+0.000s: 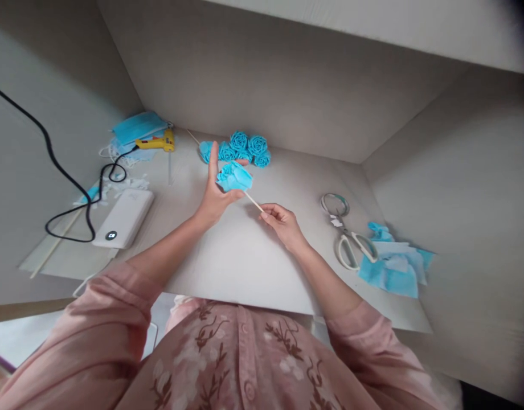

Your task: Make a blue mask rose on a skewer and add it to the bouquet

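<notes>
A light-blue flower of soft sheet material point(234, 177) sits on a thin pale stick point(254, 201), tilted over the middle of the table. My left hand point(217, 193) cups the flower, its thumb at the flower's base and one finger raised beside it. Another fingertip shows behind the petals; the rest of those fingers are hidden. Lower down, my right hand point(283, 224) pinches the stick between thumb and fingertips. Just beyond my left hand lies a bunch of rolled blue flowers point(257, 144) against the back wall.
On the left are a yellow glue gun point(162, 140) with a black cord point(48, 142), blue face masks point(138, 127), a white power bank point(125, 218) and a loose stick point(57, 244). Scissors point(347, 245), a tape roll point(335, 203) and cut blue pieces point(392, 270) lie right. Panels enclose the table.
</notes>
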`<state>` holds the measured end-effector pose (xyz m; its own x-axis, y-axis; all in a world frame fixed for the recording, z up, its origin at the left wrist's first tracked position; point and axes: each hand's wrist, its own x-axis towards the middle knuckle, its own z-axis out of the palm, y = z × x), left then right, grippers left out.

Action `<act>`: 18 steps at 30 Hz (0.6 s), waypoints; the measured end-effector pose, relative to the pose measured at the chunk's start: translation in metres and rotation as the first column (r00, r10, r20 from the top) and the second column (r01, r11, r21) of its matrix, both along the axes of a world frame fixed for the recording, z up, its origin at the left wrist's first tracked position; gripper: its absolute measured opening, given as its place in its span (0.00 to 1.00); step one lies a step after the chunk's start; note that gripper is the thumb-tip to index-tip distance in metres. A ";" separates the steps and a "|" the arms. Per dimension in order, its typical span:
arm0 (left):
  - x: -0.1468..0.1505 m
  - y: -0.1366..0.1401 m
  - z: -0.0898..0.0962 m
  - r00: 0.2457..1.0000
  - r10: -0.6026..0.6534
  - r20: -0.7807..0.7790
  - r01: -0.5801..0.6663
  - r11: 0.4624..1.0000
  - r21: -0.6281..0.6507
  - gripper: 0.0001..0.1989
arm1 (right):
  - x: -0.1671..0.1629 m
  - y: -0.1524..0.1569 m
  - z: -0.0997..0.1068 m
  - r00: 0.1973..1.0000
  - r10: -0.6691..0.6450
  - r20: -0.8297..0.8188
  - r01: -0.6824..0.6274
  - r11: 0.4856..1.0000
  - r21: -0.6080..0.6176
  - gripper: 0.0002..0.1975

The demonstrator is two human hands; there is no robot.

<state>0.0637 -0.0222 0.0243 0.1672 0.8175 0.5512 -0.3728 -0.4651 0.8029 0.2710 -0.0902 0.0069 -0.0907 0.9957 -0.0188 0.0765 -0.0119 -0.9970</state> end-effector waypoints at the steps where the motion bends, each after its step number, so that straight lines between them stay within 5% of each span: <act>1: 0.001 0.001 -0.001 1.000 -0.026 0.010 0.026 0.999 0.021 0.66 | 0.000 0.000 0.001 1.000 -0.019 -0.014 0.019 1.000 0.000 0.21; 18: -0.004 -0.002 0.009 0.998 -0.057 0.010 0.057 0.998 0.018 0.59 | 0.000 0.000 0.002 1.000 0.011 0.002 -0.011 1.000 0.000 0.18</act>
<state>0.0594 -0.0246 0.0336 0.2075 0.7966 0.5677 -0.4073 -0.4573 0.7905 0.2707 -0.0901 0.0086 -0.1014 0.9947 -0.0186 0.0789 -0.0106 -0.9968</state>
